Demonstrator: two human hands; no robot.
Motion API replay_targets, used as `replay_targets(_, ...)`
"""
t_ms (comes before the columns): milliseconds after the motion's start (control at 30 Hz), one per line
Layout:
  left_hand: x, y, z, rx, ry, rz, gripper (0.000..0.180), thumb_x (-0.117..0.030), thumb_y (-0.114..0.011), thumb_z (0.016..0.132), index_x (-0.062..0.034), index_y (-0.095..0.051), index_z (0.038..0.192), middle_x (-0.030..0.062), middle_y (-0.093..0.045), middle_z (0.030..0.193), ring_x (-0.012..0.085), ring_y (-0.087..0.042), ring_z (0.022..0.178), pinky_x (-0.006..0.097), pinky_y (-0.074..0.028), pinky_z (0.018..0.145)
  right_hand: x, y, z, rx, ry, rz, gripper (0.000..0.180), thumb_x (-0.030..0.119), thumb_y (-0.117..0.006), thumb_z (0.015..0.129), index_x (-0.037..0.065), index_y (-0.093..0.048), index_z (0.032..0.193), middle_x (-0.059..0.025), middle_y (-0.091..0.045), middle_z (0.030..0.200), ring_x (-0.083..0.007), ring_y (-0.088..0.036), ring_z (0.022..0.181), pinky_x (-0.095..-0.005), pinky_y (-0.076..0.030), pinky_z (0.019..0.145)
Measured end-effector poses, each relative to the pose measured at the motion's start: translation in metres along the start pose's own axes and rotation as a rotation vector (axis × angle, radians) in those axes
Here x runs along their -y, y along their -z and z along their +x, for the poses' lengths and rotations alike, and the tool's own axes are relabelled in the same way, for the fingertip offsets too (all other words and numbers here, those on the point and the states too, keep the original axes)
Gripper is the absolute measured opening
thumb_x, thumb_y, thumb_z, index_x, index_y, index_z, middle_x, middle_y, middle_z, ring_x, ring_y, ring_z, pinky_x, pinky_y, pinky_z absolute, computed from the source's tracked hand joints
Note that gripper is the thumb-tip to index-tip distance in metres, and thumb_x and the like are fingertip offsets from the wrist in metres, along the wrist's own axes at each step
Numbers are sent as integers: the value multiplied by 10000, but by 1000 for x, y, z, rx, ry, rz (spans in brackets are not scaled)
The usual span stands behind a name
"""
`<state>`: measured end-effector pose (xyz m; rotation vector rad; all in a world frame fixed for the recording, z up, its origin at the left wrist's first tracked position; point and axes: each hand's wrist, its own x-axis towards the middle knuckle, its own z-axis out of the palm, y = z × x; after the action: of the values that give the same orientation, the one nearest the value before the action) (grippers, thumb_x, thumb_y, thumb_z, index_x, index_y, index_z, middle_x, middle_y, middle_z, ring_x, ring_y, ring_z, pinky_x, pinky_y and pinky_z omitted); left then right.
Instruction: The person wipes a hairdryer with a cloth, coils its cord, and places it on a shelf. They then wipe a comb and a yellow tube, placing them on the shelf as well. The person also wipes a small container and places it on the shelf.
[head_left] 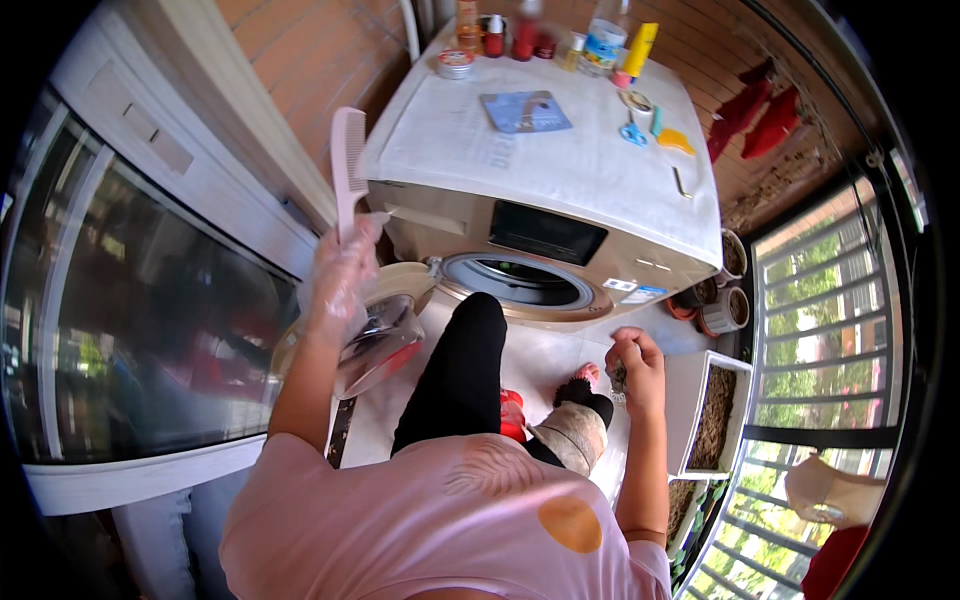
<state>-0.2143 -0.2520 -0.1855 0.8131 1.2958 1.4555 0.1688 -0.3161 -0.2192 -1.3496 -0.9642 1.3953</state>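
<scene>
So the left hand [340,275] is up in the air wearing a thin clear plastic glove, fingers clamped round the handle of a pink comb [347,165] — the comb stands upright, its teeth at the top, right in front of the washing machine [560,245]. The right hand [637,368] is lower down on the other side, fingers curled together around a small dark tuft of something; I can't tell exactly what it is. Just beside that hand there's a small furry animal [578,425] lying against the person's black-trousered leg [460,375].

The washing machine door [385,335] hangs open near the left hand. On top of the machine lies a white cloth [500,150] with a blue card [525,111], blue scissors [632,133] and a row of bottles [540,35] at the back — well apart from both hands.
</scene>
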Motion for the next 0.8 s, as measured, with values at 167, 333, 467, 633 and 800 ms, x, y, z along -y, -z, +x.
replay_targets(167,-33,15,51,25,-42,253,217,-239,-544,881,-39,-533,965,-14,-451,640,55,-381,469,209,-299,410,36,-70,34,18,388,-571,96,51,-616,794,-5,-634,871,-56,-608,746,-116,-553,655,-233,-425,588)
replay_targets(333,-32,12,88,33,-58,235,285,-269,-560,870,-6,-580,980,19,-528,694,66,-391,472,216,-279,419,80,-156,100,104,849,-872,76,75,-654,722,40,-647,788,-113,-593,732,-299,-579,669,-342,-472,600)
replay_targets(467,-39,10,106,168,58,179,304,-254,-545,878,8,-558,1032,44,-557,790,71,-392,482,214,-281,425,86,-216,161,108,1106,-994,123,150,-679,695,81,-649,792,-76,-551,721,-264,-576,718,-351,-483,634)
replay_targets(633,-51,16,113,274,68,-56,327,-237,-528,884,23,-536,1081,104,-595,991,55,-364,486,196,-271,432,77,-258,199,262,1175,-1317,136,194,-639,720,99,-654,815,-83,-580,764,-264,-589,769,-358,-491,665)
replay_targets(800,-53,30,110,140,45,-75,268,-217,-563,867,-5,-549,1031,95,-604,996,53,-361,472,204,-258,424,115,-247,232,119,910,-963,161,219,-599,751,89,-668,817,-148,-642,838,-320,-614,735,-375,-498,669)
